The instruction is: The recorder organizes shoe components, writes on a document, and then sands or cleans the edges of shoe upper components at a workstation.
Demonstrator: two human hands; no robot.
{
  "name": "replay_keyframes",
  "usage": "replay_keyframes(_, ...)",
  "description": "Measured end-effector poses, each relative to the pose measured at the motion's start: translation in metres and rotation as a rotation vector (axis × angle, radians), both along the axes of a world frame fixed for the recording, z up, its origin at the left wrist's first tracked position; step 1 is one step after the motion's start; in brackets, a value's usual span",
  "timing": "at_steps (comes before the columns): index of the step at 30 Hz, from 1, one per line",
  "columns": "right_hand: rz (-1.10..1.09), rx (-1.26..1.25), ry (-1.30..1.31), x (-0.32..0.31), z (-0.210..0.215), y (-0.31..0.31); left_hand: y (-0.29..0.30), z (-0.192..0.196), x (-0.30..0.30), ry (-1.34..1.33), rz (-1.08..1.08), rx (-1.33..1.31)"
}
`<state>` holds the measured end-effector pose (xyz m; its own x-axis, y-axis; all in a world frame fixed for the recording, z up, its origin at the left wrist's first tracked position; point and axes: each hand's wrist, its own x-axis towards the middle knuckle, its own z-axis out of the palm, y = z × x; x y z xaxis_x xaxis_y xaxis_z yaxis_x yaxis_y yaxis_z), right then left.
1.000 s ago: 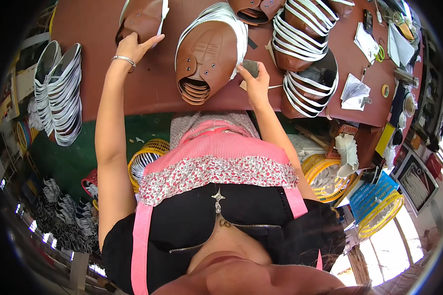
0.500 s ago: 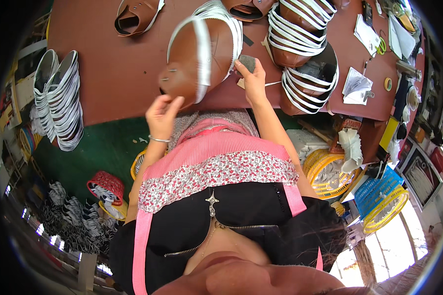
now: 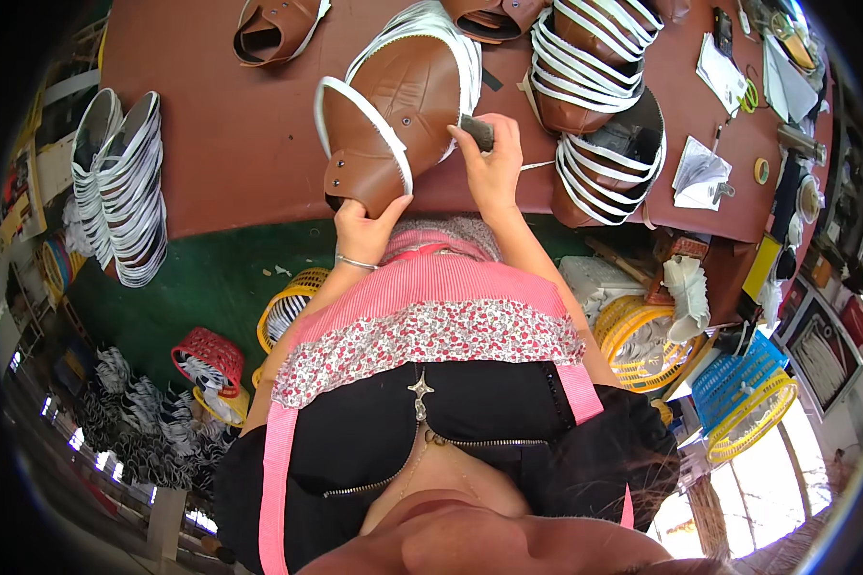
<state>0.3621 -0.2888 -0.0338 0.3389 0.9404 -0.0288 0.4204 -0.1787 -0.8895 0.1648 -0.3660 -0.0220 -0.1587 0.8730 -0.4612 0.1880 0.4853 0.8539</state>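
Note:
A brown shoe upper [image 3: 369, 177] with a white edge strip and small metal eyelets is bent up at its near end. My left hand [image 3: 366, 230] pinches that end at the table's front edge, thumb on the brown surface. Beneath and beyond lies a stack of similar brown uppers [image 3: 422, 72] with layered white edges. In my right hand [image 3: 494, 177] is a small dark grey block [image 3: 477, 132], gripped between thumb and fingers. It is close to the right white edge of the stack; whether they touch I cannot tell.
More stacked uppers [image 3: 590, 91] stand to the right on the brown table [image 3: 221, 134], with another pile [image 3: 129, 201] at its left edge. Single uppers [image 3: 278, 29] lie at the back. Papers [image 3: 700, 172], tape [image 3: 760, 171] and green-handled scissors [image 3: 749, 94] are far right. Baskets [image 3: 642, 331] stand below.
My left hand has moved right and closed on the near end of the upper. The blurred white-edged flap has tipped left and come to rest. The right hand keeps the grey block.

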Motion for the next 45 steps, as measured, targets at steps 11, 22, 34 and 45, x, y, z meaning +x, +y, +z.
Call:
replay_keyframes(11,0.183,-0.169,-0.408,0.000,-0.041,0.089,0.033,0.006,0.010,0.449,-0.232,0.282)
replay_keyframes(22,-0.058,-0.249,0.649,0.034,-0.038,0.013,0.005,0.040,-0.130,0.265,0.304,0.337)
replay_keyframes(34,0.022,-0.476,0.656,0.026,-0.032,0.023,-0.009,-0.034,-0.156,1.182,-0.351,0.183)
replay_keyframes(45,0.384,-0.222,0.532,-0.031,0.041,-0.008,0.003,-0.028,-0.050,-0.358,0.004,-0.155)
